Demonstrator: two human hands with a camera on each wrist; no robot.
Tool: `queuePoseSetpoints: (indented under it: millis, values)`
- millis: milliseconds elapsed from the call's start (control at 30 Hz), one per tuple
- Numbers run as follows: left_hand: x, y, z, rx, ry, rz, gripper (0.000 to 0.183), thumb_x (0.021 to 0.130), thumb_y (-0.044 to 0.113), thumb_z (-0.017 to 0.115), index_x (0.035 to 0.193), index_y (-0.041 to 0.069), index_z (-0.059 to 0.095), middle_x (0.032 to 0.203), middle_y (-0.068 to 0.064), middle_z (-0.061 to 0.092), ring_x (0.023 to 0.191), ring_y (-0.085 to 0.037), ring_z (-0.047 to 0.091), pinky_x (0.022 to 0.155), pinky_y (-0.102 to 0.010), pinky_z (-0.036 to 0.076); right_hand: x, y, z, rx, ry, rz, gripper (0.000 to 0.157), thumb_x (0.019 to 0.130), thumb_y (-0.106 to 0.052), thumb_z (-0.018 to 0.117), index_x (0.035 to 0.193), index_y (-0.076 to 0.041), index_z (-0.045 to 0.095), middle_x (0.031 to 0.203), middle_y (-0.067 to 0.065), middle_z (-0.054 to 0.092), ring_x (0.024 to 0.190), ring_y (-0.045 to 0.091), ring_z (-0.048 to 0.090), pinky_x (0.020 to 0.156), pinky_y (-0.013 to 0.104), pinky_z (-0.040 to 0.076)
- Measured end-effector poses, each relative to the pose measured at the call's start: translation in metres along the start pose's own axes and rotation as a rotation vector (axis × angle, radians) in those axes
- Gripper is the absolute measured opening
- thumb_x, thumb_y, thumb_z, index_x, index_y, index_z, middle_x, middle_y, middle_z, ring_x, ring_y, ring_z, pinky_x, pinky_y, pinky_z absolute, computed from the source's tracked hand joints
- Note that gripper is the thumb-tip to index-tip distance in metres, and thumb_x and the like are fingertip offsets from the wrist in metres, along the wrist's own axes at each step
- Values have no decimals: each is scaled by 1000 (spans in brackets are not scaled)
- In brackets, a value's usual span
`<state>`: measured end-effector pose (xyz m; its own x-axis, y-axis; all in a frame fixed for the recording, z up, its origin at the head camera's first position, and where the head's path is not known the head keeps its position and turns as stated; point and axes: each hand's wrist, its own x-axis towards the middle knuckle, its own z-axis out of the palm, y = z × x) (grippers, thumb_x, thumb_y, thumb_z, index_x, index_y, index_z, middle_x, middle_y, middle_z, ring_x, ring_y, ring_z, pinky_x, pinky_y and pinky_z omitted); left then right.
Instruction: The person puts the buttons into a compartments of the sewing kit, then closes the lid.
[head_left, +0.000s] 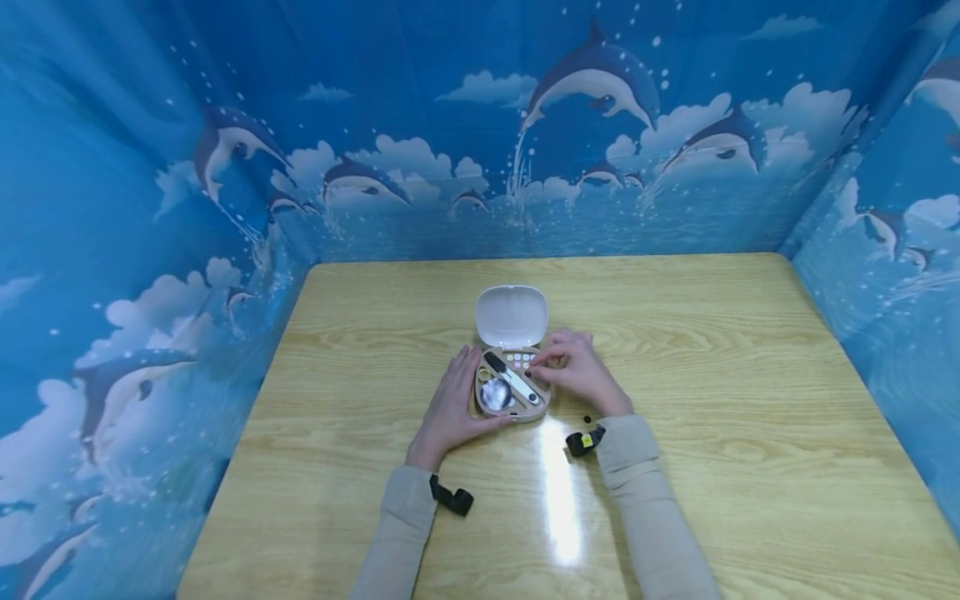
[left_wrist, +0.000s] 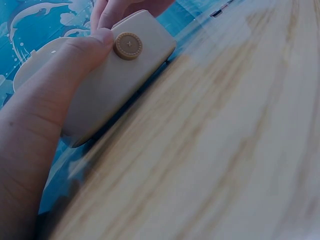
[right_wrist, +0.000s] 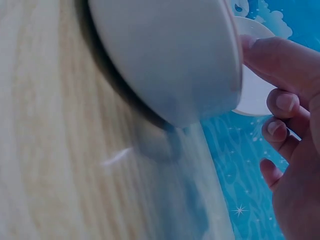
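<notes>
The open sewing-kit case (left_wrist: 100, 95) sits on the wooden table (head_left: 750, 417), its lid (head_left: 512, 315) raised at the back, with the left hand (head_left: 453, 408) spread wide round its left side and front corner, fingers fairly straight and thumb along the front edge. The right hand (head_left: 572, 365) brings its fingertips narrowly together by the pale buttons (head_left: 517, 357), near a slim black-and-white tool (head_left: 517, 383); whether they pinch anything I cannot tell
</notes>
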<state>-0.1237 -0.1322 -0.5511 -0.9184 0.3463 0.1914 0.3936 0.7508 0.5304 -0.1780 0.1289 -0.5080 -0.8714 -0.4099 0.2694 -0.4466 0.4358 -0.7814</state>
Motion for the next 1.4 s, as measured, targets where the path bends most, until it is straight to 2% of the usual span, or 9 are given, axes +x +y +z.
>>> queuePoseSetpoints:
  millis: [133, 467, 667, 900, 1033, 1200, 1400]
  values:
    - [-1, 0, 0, -4, -1, -1, 124, 72, 81, 64, 160, 13, 11, 166, -7, 15, 152, -21, 6, 123, -44, 13, -1, -4, -6, 9, 9, 12, 13, 76, -12, 85, 85, -19, 78, 83, -8, 63, 82, 15, 51, 100, 50, 26]
    - [-1, 0, 1, -12, 6, 8, 125, 71, 81, 66, 160, 13, 12, 165, -7, 16, 152, -21, 7, 123, -47, 14, -11, -3, -21, 7, 38, 43, 12, 79, -14, 83, 91, -12, 79, 75, 3, 54, 81, 16, 45, 103, 47, 25]
    - [0, 0, 1, -9, 2, 0, 125, 69, 83, 65, 161, 15, 11, 166, -5, 15, 152, -22, 7, 122, -48, 15, -18, 2, -32, -3, 86, 28, 11, 78, -10, 84, 87, -14, 79, 73, -2, 53, 79, 15, 45, 103, 49, 24]
    - [0, 2, 0, -11, -11, -8, 126, 70, 83, 65, 161, 14, 10, 166, -7, 15, 152, -22, 6, 123, -48, 14, -35, 10, -43, -20, 133, 72, 10, 78, -11, 84, 85, -16, 79, 71, -4, 50, 79, 14, 43, 108, 54, 22]
    - [0, 3, -1, -16, -6, -14, 126, 69, 83, 65, 160, 14, 11, 165, -8, 16, 152, -24, 7, 122, -50, 15, -44, 17, -48, -30, 163, 80, 10, 77, -9, 84, 84, -15, 79, 71, -3, 51, 78, 13, 43, 100, 53, 27]
    - [0, 2, -1, -10, -3, -14, 126, 69, 83, 65, 161, 15, 11, 166, -7, 15, 152, -23, 7, 122, -50, 15, -55, 24, -54, -36, 182, 68, 12, 76, -6, 84, 83, -14, 79, 71, -4, 52, 75, 12, 43, 83, 39, 31]
    - [0, 0, 1, -8, -1, -11, 126, 69, 84, 64, 161, 16, 10, 166, -6, 15, 152, -23, 7, 122, -49, 15, -68, 36, -57, -9, 181, 97, 11, 77, -6, 84, 84, -13, 79, 71, -1, 52, 74, 13, 42, 74, 29, 34]
